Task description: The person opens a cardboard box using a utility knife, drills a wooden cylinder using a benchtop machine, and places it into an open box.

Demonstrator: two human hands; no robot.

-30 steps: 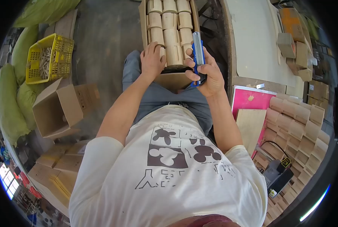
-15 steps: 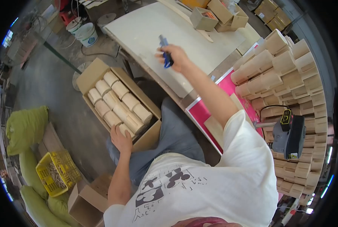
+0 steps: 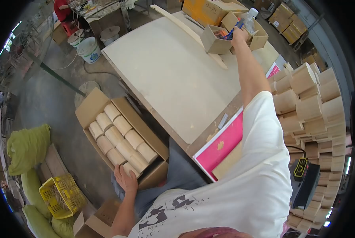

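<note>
In the head view my right hand reaches to the far end of the table. It grips a blue hand tool, kind not clear, just above a small open box with orange and dark items inside. A clear plastic bottle stands beside that hand. My left hand rests at the near corner of a cardboard carton, fingers stretched over a pale wooden cylinder. Rows of similar wooden cylinders fill the carton.
A broad pale tabletop lies ahead, with a wooden strip across it. Stacked wooden pieces and a dark machine stand to the right. At left are a yellow basket, green sacks and a fan stand.
My right hand has moved forward and right with the blue tool, from over the tabletop to the small boxes. My left hand stays at the carton's near corner. The view has shifted.
</note>
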